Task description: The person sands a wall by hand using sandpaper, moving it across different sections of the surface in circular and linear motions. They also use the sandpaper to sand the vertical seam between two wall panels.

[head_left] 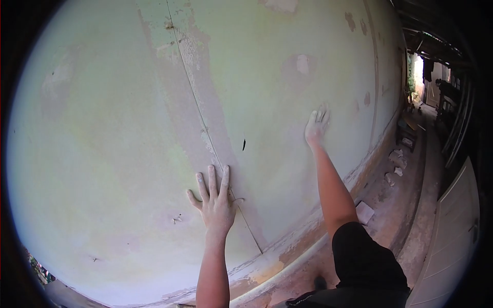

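Observation:
A large wall (113,154), pale green with whitish patches, fills most of the view. Against it lies my left hand (216,205), fingers spread and dusty white, beside a dark vertical seam (201,120). A thin curved strand (238,199) sticks out near that hand's right side. Higher and to the right, my right hand (316,127) rests flat on the wall with its fingers stretched out, also coated in pale dust. Whether anything lies beneath its palm is hidden. Between the hands is a small dark slit (244,145) in the surface.
A ledge with worn paint (287,255) runs along the wall's foot. White broken chunks (398,170) and a pale block (365,212) lie on the floor at right. A light door panel (452,231) leans at lower right. Dark racks line the passage beyond.

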### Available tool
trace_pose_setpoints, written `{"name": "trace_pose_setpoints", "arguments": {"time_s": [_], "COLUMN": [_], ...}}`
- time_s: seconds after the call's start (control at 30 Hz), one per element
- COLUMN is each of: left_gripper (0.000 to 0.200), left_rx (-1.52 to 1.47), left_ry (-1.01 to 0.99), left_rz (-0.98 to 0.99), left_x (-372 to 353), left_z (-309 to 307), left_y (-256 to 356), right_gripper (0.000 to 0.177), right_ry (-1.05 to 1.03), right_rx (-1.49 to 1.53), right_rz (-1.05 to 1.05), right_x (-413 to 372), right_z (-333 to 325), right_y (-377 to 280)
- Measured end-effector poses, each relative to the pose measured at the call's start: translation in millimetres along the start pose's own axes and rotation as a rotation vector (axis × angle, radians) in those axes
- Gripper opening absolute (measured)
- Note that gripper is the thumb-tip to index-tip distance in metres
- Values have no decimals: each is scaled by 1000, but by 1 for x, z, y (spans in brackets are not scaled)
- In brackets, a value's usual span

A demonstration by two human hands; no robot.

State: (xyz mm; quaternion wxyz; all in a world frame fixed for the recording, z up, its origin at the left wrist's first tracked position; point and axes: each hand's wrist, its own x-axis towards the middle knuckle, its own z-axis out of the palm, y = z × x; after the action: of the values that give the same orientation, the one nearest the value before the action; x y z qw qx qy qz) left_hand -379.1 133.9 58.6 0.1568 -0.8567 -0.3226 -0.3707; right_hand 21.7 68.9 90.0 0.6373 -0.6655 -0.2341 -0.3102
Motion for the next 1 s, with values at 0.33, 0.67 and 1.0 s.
{"name": "trace_pose_setpoints", "arguments": {"time_s": [0.33,0.67,1.0], "left_gripper": [123,125,124], "left_rx": [-53,2,-26], "left_ry": [-30,-40,-19], "left_rz": [-97,-140,-76], "left_x": [-9,-2,6], "left_z": [-27,-25,-36], "left_y": [8,0,-4], "right_gripper": [57,56,58], "right_ry": [-513,-91,-206], "right_rx": [-63,48,-36], "right_rz": [-763,-544,-671], "right_x": [-117,-15,-40], "right_z": [-9,15,11], "right_y": [-148,-205,-189]}}
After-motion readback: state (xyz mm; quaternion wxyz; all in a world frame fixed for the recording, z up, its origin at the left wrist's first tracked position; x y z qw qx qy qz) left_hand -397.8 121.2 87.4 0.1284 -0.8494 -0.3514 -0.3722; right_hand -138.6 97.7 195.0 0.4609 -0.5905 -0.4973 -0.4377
